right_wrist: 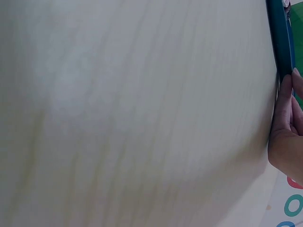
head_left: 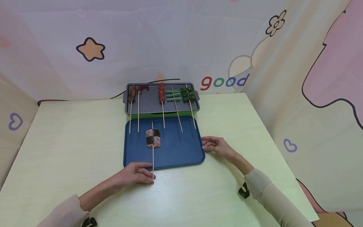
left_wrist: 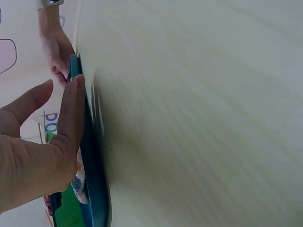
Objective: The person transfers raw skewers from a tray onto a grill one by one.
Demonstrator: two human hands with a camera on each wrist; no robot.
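Note:
On the blue tray (head_left: 178, 148) lies a skewer (head_left: 153, 138) with pale pinkish pieces banded in black, its bare stick reaching past the tray's front edge. My left hand (head_left: 136, 173) is at that edge, fingertips overlapping the stick's lower end in the head view. In the left wrist view the thumb (left_wrist: 35, 99) stands apart from the straight fingers (left_wrist: 73, 109). My right hand (head_left: 218, 146) pinches the tray's right rim; the right wrist view shows its fingers (right_wrist: 283, 106) at the tray edge (right_wrist: 280, 38).
Behind the tray stands a grill (head_left: 150, 107) with a dark top and green body. Several skewers lie on it, including a red one (head_left: 161, 93) and a leafy green one (head_left: 187, 94), their sticks reaching over the tray. A printed curtain (head_left: 170, 41) hangs behind the table (head_left: 71, 142).

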